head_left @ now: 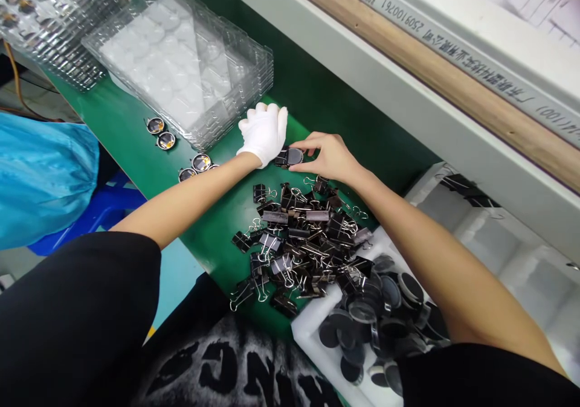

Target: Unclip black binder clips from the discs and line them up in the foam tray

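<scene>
1. Nearest, right of the clip pile, the foam box (pixel 306 325) holds loose discs (pixel 338 328), too many to count; much seems left.
2. Clip pile (pixel 312 238): dozens, overlapping.
3. Just beyond the pile, the right hand (pixel 333 158) pinches one disc (pixel 296 156), clip (pixel 281 158) against it; the gloved left hand (pixel 263 130) curls alongside, grip hidden.
4. Beyond-left of it: four round parts (pixel 166 141), a fifth partly hidden.
5. Farther, two tray stacks (pixel 254 87).

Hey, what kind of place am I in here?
Probably a small-parts assembly bench in a factory: stacked clear plastic trays, a heap of binder clips, and a white foam box of round dark parts.
</scene>
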Available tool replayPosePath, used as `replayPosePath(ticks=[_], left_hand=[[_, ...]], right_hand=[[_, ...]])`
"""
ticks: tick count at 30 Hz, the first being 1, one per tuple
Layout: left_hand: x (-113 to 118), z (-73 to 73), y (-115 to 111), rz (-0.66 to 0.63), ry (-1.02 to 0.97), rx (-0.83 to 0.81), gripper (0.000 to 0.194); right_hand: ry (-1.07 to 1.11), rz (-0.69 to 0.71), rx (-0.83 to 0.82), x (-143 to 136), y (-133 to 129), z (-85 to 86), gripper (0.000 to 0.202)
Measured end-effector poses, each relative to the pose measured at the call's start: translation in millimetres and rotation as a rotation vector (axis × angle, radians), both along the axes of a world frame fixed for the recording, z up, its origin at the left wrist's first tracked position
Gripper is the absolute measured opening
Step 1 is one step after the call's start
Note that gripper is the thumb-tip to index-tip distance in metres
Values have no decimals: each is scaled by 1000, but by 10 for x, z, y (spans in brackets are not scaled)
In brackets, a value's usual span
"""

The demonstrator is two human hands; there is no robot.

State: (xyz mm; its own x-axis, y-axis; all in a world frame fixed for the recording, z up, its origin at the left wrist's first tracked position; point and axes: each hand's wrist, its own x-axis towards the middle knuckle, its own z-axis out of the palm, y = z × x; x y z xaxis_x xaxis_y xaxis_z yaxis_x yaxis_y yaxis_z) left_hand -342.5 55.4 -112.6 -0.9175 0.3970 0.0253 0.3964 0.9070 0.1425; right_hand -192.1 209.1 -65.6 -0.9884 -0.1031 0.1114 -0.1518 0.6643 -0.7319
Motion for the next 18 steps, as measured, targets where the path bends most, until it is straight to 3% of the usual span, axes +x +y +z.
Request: replayPosePath(ticks=[8, 11, 13, 18], left_hand=[[455, 616, -4, -27, 6, 10, 55], [506, 686, -16, -26, 23, 32, 54], [513, 688, -30, -29, 38, 58, 54], [506, 762, -79, -18, -25, 121, 53]], right_hand=[[-20, -32, 22, 11, -6, 7, 48], [-122, 18, -13, -41, 34, 65, 55], [-280, 28, -102, -96, 29, 134, 48], [-535, -190, -254, -255, -186, 374, 13]])
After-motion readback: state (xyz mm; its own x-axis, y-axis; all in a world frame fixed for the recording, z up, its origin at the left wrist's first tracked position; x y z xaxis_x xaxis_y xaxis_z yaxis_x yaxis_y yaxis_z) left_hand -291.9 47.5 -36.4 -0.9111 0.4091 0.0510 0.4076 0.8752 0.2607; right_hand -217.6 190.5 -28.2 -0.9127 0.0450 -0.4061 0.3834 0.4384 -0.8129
